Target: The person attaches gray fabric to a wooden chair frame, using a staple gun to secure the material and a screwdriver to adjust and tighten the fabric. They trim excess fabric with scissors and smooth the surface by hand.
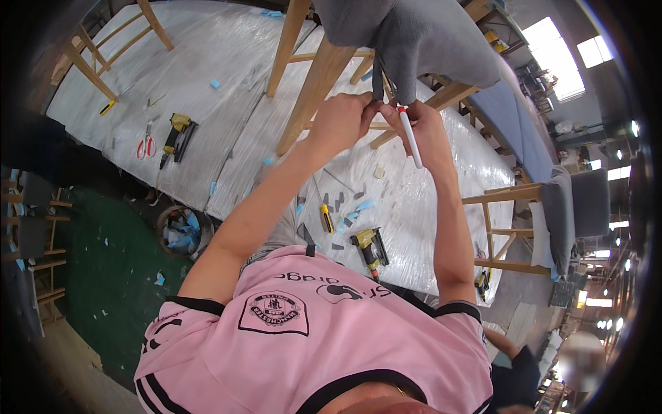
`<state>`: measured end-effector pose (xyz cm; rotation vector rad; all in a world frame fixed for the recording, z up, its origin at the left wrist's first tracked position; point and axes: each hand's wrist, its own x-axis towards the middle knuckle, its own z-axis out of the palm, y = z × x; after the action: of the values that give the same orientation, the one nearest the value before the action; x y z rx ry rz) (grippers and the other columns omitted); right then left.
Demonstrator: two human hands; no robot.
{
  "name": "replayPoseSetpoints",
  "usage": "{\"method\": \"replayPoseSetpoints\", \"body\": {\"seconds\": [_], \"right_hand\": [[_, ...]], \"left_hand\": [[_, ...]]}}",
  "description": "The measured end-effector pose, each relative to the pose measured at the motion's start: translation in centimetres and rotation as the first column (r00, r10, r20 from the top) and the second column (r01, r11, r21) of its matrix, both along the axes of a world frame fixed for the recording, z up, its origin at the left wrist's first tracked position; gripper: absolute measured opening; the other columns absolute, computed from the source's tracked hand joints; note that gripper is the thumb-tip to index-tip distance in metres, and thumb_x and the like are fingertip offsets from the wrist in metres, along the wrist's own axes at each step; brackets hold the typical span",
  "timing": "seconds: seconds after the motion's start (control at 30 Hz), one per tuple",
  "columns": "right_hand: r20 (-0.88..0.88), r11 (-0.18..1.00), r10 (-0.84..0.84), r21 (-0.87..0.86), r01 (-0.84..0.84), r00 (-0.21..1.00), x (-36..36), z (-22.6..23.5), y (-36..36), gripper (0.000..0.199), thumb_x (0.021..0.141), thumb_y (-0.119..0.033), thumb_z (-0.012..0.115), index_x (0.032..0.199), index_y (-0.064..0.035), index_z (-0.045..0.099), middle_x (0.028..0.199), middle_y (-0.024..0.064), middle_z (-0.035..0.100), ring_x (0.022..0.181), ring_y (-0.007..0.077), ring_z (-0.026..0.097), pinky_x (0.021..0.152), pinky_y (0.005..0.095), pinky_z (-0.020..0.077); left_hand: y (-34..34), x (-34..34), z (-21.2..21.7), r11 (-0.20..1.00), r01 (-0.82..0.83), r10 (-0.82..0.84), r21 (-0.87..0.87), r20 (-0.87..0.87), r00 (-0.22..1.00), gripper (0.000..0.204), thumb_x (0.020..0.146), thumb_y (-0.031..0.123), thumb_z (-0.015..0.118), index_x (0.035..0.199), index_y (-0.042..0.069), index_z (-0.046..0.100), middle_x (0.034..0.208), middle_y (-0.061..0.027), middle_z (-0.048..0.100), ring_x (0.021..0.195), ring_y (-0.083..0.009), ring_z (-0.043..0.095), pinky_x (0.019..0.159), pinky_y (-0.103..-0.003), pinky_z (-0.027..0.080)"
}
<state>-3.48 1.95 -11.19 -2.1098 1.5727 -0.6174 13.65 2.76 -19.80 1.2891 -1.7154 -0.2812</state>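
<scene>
An upturned wooden chair (317, 76) with a grey fabric seat cover (414, 34) stands on the plastic-covered table (221, 83). My left hand (341, 121) pinches the hanging edge of the grey fabric just below the seat. My right hand (420, 124) grips a white marker pen with a red tip (409, 136) and also touches the same fabric edge. Both hands meet beside the chair's wooden leg, and my fingertips hide the pinched spot.
Two yellow-black nail guns (178, 136) (369, 247), red-handled scissors (145, 146), a yellow utility knife (325, 217) and fabric scraps lie on the table. More wooden chairs (538, 214) stand to the right, one frame (103, 48) at far left. A scrap bin (181, 231) sits on the green floor.
</scene>
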Motion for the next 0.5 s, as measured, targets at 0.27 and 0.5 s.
{"method": "replayPoseSetpoints", "body": {"seconds": [0.27,0.5], "right_hand": [[-0.064,0.987,0.139,-0.067,-0.144,0.988,0.2,-1.2,-0.2,0.056,0.086,-0.049,0.081,0.105,0.0036,0.073,0.06,0.0139,0.06,0.054,0.0196,0.058,0.055,0.0396,0.0469],[0.208,0.945,-0.23,0.282,0.167,0.951,-8.6,-19.0,7.8,0.043,0.091,-0.036,0.08,0.107,0.0032,0.072,0.072,0.01,0.068,0.066,0.0123,0.062,0.061,0.0307,0.049]], "left_hand": [[1.9,-3.4,-4.5,0.912,0.186,-0.29,0.366,0.254,0.923,0.034,0.102,0.036,0.054,0.091,0.01,0.074,0.085,-0.012,0.075,0.089,-0.0349,0.073,0.079,-0.055,0.054],[3.7,6.2,-4.3,0.579,0.134,-0.697,0.805,0.402,0.594,0.051,0.093,0.039,0.066,0.133,0.009,0.066,0.126,-0.0165,0.07,0.118,-0.0366,0.064,0.101,-0.047,0.051]]}}
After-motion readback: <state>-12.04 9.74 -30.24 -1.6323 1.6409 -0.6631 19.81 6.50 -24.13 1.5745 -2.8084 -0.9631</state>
